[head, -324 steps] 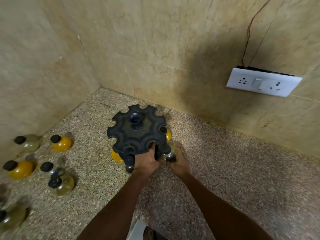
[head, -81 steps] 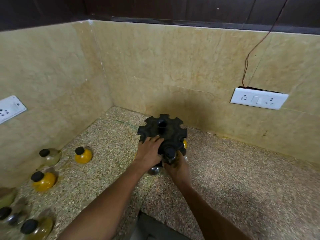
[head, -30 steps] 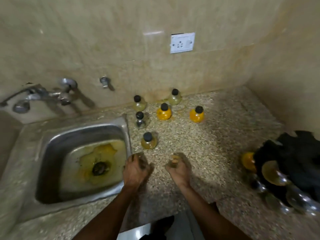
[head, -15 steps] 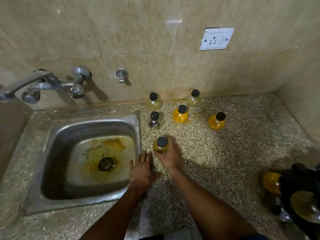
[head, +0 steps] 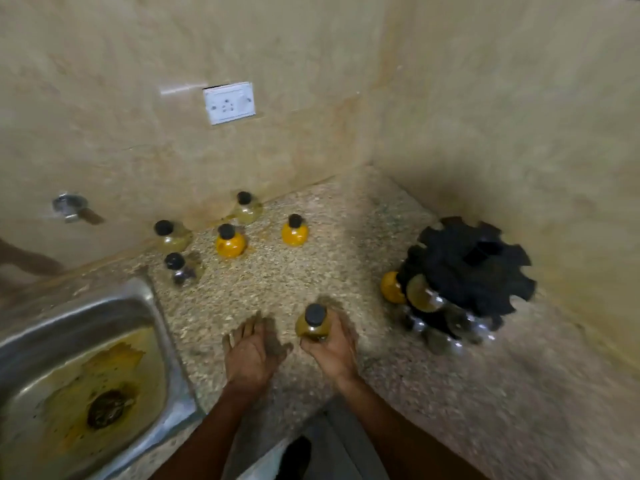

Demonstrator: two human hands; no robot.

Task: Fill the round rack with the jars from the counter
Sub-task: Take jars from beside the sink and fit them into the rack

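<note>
Now lifting off the speckled counter [head: 277, 282] in the gripping right hand [head: 332, 344], a black-capped yellowish glass jar [head: 313, 323], heading toward the partly filled black round rack [head: 474, 268], left hand [head: 251, 351] spreading empty.

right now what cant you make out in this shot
- Round rack, head view: motion blur; free slots cannot be counted.
- Jars under the rack: smeared and half hidden by its top disc.
- Held jar: contents unclear; right hand covers its base.
- Sink: cut by the left edge.
</note>
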